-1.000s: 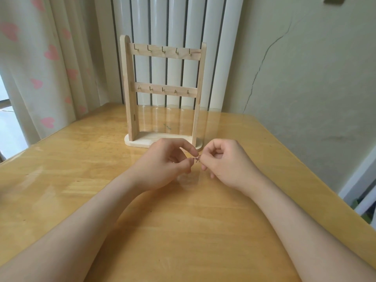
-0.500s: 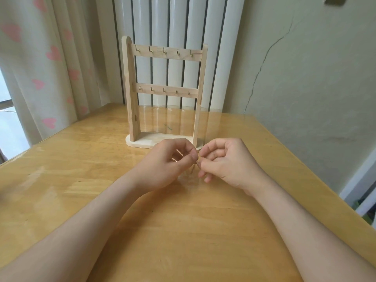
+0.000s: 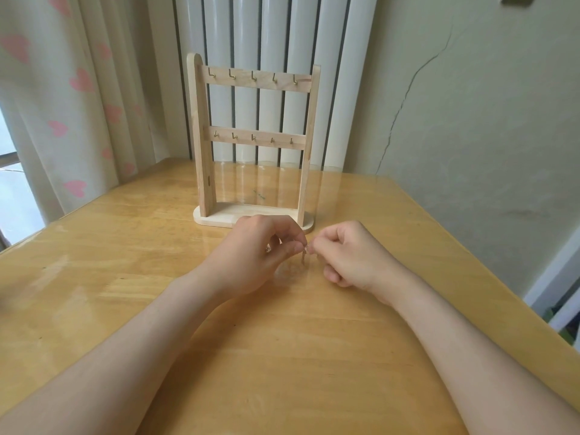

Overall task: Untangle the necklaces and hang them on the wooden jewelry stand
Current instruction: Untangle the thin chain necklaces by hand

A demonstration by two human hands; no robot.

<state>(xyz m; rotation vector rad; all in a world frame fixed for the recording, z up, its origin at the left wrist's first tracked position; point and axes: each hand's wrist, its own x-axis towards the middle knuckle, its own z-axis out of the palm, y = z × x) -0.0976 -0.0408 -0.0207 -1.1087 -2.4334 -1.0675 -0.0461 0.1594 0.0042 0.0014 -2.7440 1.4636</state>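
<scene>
A wooden jewelry stand (image 3: 252, 142) stands upright at the back of the table, with two crossbars of small brass hooks, all bare. Just in front of its base, my left hand (image 3: 254, 255) and my right hand (image 3: 351, 255) meet fingertip to fingertip. Both pinch a thin necklace chain (image 3: 303, 254), of which only a short dangling piece shows between the fingers. The rest of the chain is hidden inside the hands or too fine to make out.
The wooden table (image 3: 282, 356) has a glossy clear cover. A white radiator (image 3: 273, 42) stands behind the stand, a heart-patterned curtain (image 3: 62, 89) at left, a cracked wall (image 3: 470, 105) at right. The table's right edge runs diagonally near my right forearm.
Both hands stay together in front of the stand's base, their fingertips shifting slightly as they work the chain. A short piece of chain now hangs between them.
</scene>
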